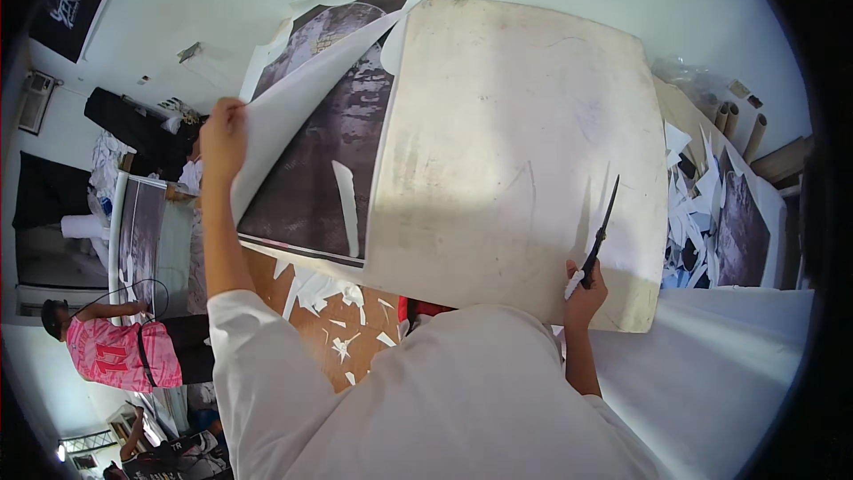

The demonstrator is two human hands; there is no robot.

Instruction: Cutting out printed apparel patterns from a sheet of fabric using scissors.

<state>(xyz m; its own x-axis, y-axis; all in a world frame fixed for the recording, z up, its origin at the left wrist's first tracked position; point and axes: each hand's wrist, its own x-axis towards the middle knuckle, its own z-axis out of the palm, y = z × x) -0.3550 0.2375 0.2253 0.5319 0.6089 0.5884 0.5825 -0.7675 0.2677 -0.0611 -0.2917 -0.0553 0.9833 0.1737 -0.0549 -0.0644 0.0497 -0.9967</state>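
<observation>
Plainly, the left hand [224, 133] is raised at the far left of the tabletop [498, 151], its fingers closed narrowly on the edge of a white flap [289, 120]. That flap rises at a slant across a dark printed sheet [302, 200], which lies on the left part of the tabletop and shows on both sides of it; whether the two are one piece, I cannot tell. A thin white strip [347, 204] rests on the print's lower part, near its right edge.

The right hand [586, 295] is over the tabletop's near right corner, well apart from the sheet, its fingers wrapped round the handles of black scissors [601, 236]. White material covers part of the grip, and the blades, which look together, point away from the person.

White scraps [315, 292] litter the brown floor [311, 347] at the near left. Beyond the right edge sits a heap of offcuts [697, 213], with another dark print [743, 222] beside it and cardboard tubes [755, 138] behind. Off to the left, a co-worker in a pink shirt [120, 353] stands beside another long work surface.
</observation>
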